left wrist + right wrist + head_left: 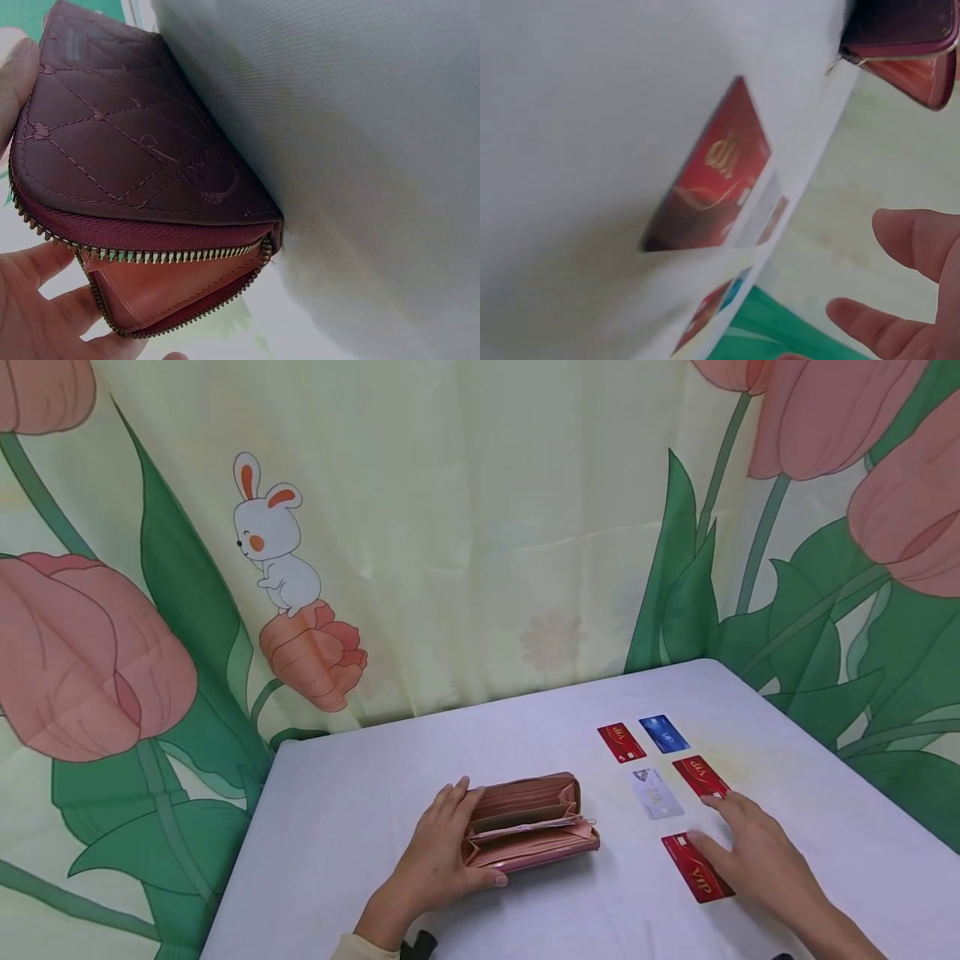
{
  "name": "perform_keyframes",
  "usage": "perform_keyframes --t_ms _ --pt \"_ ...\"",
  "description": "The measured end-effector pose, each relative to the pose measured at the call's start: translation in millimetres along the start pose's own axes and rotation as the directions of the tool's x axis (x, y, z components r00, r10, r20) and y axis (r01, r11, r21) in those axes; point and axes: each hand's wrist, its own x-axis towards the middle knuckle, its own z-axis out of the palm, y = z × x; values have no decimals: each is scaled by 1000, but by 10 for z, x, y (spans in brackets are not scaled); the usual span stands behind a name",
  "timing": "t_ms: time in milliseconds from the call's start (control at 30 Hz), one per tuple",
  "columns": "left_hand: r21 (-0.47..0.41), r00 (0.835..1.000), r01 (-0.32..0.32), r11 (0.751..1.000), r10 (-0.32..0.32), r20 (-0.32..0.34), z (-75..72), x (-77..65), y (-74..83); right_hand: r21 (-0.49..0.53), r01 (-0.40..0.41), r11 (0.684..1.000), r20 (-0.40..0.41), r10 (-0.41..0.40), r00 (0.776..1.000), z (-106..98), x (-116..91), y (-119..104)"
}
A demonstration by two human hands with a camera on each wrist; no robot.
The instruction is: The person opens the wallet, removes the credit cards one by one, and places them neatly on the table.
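Note:
A dark maroon zip wallet (531,827) with quilted stitching stands unzipped on the white table, its pink compartments facing up. Gripping its left end is my left hand (438,853), thumb along the front cover (127,120) and fingers at the back. My right hand (768,856), fingers apart and holding nothing, hovers over the cards at the right. Closest to it lies a red VIP card (696,870). Another red card (699,774) is by its fingertips. Beyond are a silver-white card (657,793), a third red card (621,742) and a blue card (663,734).
The white-covered table (360,793) ends at a far edge against a curtain (465,527) printed with tulips and a rabbit. A small black object (420,945) shows by the left wrist at the bottom.

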Motion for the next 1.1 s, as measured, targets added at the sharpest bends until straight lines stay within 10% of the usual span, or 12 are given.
perform_keyframes --t_ms 500,1100 --pt "-3 1000 -7 1000 7 -8 -4 2 6 -13 194 981 -114 -194 974 10 63 -708" --pt "-1 1000 -6 1000 6 -1 16 0 9 34 431 902 -228 -412 882 114 134 -1385"
